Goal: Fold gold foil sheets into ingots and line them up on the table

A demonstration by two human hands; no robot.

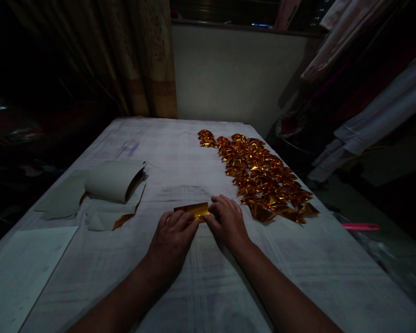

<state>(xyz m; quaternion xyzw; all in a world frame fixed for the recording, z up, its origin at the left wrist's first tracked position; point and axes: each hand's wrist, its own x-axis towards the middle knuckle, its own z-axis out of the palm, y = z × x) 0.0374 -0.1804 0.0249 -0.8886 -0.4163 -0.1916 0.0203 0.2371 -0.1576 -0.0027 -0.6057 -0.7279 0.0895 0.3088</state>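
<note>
A small folded sheet of gold foil paper [193, 210] lies on the white cloth-covered table [208, 277] in front of me. My left hand [173, 240] presses its near left edge with curled fingers. My right hand [227, 221] pinches its right end, fingers bent down onto it. A spread of several folded gold foil pieces [260, 175] covers the table to the right, just beyond my right hand.
A stack of grey-backed sheets [113, 182], the top one curled over, sits at the left with gold showing underneath. A pale flat sheet [24, 263] lies at the near left corner. A curtain [149, 60] and a wall stand behind. Hanging cloth [367, 92] lines the right side.
</note>
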